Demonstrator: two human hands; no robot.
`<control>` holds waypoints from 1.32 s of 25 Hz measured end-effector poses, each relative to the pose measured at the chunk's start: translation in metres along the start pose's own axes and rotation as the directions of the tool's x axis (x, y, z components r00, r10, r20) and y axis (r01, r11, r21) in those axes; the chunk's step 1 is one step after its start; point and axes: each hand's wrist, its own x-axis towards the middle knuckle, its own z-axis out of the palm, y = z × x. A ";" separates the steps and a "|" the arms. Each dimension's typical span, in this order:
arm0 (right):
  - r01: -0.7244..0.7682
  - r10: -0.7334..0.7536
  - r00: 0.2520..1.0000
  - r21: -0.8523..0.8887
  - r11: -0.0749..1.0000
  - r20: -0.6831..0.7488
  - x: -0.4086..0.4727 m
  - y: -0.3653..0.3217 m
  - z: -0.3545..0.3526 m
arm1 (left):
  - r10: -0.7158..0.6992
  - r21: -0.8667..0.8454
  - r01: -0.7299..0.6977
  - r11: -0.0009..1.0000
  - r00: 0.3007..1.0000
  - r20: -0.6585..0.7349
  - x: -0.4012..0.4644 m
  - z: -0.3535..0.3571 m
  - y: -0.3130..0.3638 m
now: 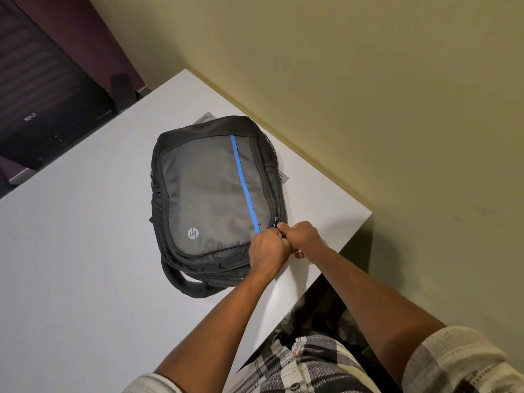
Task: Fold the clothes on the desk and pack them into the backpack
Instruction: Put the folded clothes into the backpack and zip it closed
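Observation:
A black and grey backpack (211,191) with a blue stripe lies flat on the white desk (71,251), front panel up. Both my hands meet at its near right corner. My left hand (268,251) grips the bag's edge there, fingers curled. My right hand (300,236) pinches a zipper pull (280,231) at the same corner. The bag looks closed along its visible sides. No loose clothes show on the desk.
The desk's right edge runs along a beige wall (368,80). A flat grey sheet (205,117) pokes out from under the backpack's far end. A dark chair or cabinet (42,95) stands beyond the desk's far left. A black strap (184,285) loops out at the bag's near end.

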 end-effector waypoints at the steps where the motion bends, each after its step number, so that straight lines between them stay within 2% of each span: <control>1: 0.020 -0.023 0.999 -0.103 0.994 -0.022 0.004 -0.004 0.004 | -0.003 -0.028 0.002 1.000 1.000 -0.015 -0.002 0.001 -0.002; 3: 0.083 -0.100 0.994 -0.293 0.953 -0.046 0.010 -0.010 0.010 | -0.005 -0.044 0.004 0.999 1.000 -0.030 -0.004 0.005 -0.010; 5: 0.116 -0.148 0.987 -0.375 0.920 -0.058 0.015 -0.012 0.014 | -0.004 -0.005 0.004 1.000 0.999 -0.038 -0.005 0.004 -0.016; 12: 0.121 -0.141 0.989 -0.283 0.951 -0.050 0.031 -0.003 0.010 | 0.036 0.148 -0.038 0.988 0.999 0.014 -0.030 -0.017 -0.046; 18: 0.146 -0.178 0.983 -0.368 0.918 -0.054 0.024 -0.005 0.003 | 0.121 0.164 -0.127 0.978 0.992 0.044 -0.048 -0.060 -0.113; 20: 0.095 -0.141 0.982 -0.322 0.942 -0.122 0.009 -0.007 0.001 | 0.179 0.210 -0.179 0.961 0.984 0.020 -0.053 -0.061 -0.119; 22: -0.009 -0.005 0.995 -0.131 0.991 -0.101 -0.015 -0.004 0.005 | 0.202 0.245 -0.191 0.950 0.979 -0.019 -0.058 -0.054 -0.118; 23: -0.093 0.093 0.996 -0.024 0.995 0.000 -0.030 -0.001 0.012 | 0.207 0.248 -0.189 0.950 0.977 -0.045 -0.061 -0.050 -0.116; 25: -0.212 0.204 0.951 0.011 0.977 0.234 -0.060 0.008 0.035 | 0.217 0.241 -0.191 0.952 0.972 -0.088 -0.065 -0.043 -0.116; 27: -0.248 0.228 0.921 0.027 0.968 0.316 -0.076 0.014 0.061 | 0.211 0.226 -0.183 0.957 0.972 -0.106 -0.067 -0.040 -0.117; 30: -0.303 0.246 0.923 0.165 0.938 0.296 -0.083 0.007 0.080 | 0.196 0.214 -0.170 0.962 0.974 -0.109 -0.068 -0.041 -0.121; 33: -0.291 0.251 0.943 0.175 0.940 0.221 -0.084 0.000 0.082 | 0.201 0.278 -0.166 0.946 0.974 -0.101 -0.066 -0.052 -0.126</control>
